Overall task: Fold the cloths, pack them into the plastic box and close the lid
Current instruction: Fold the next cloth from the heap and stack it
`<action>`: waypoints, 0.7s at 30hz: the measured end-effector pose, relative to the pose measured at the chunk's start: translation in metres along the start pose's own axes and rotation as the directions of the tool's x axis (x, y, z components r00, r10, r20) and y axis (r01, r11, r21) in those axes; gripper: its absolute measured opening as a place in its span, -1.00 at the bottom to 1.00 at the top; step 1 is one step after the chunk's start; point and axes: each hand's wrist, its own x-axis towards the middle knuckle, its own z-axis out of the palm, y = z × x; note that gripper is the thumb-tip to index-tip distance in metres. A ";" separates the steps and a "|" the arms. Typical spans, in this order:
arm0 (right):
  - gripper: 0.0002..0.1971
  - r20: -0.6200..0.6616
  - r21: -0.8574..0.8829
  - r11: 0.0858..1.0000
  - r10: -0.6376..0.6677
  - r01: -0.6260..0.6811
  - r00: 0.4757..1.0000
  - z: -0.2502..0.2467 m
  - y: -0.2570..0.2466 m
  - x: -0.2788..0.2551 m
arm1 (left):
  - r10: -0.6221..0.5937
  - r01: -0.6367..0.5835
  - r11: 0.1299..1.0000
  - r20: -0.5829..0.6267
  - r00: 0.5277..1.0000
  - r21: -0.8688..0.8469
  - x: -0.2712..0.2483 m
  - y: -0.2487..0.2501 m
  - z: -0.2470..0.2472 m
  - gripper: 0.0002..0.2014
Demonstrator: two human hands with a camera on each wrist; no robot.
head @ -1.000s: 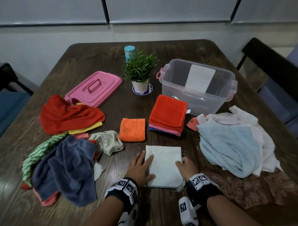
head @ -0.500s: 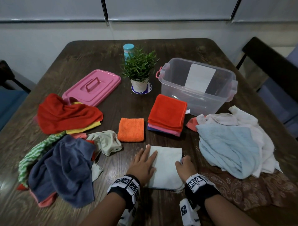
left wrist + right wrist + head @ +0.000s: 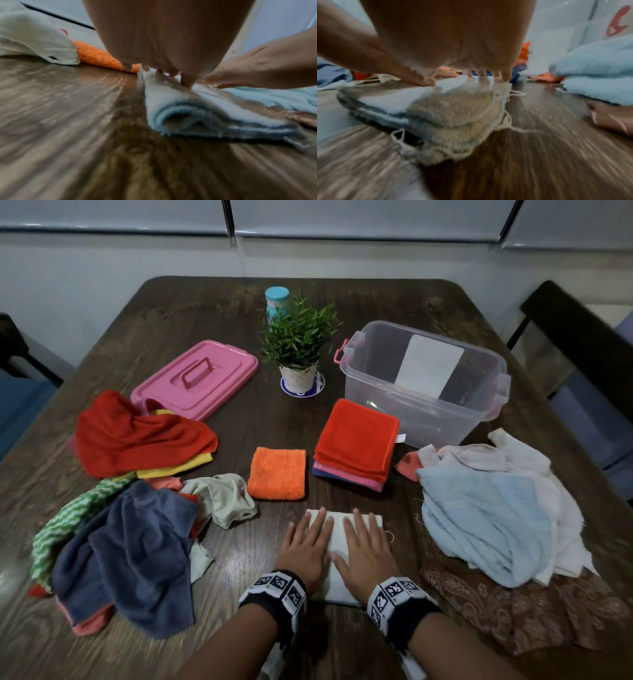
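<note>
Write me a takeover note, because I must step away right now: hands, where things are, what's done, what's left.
Left hand and right hand: both flat, pressing the folded white cloth at the near table edge.
Folded: orange cloth; red-topped stack beside the plastic box.
Box holds no cloths; pink lid lies far left.
Left: fold the left pile and right pile, pack, close.

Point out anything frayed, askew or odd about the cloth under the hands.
The white cloth under both hands is fraying: loose threads trail from its near right corner onto the table. Its folded layers also sit slightly uneven at that edge.
</note>
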 end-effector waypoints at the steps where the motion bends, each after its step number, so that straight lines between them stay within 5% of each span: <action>1: 0.09 0.065 0.005 1.000 0.014 -0.014 0.998 0.002 0.003 0.001 | -0.001 0.001 1.000 0.011 1.000 0.004 0.000 -0.004 0.004 -0.25; 3: 0.26 0.189 0.033 0.999 0.028 -0.035 0.982 0.008 0.014 0.001 | -0.010 0.011 1.000 0.023 1.000 -0.025 0.001 -0.010 0.010 -0.21; 15: 0.35 0.170 0.077 0.988 0.123 -0.137 0.978 0.006 0.032 0.006 | -0.031 0.036 0.993 0.047 0.998 -0.109 0.001 -0.014 0.005 -0.30; 18: 0.31 0.133 0.050 0.990 0.120 -0.128 0.984 -0.002 0.036 0.006 | -0.151 0.128 0.961 -0.078 0.985 -0.244 -0.008 -0.015 -0.010 -0.20; 21: 0.21 0.119 -0.001 0.997 0.082 -0.082 0.989 -0.006 0.039 0.000 | -0.353 0.268 0.808 -0.066 0.933 -0.525 -0.012 -0.024 -0.014 -0.30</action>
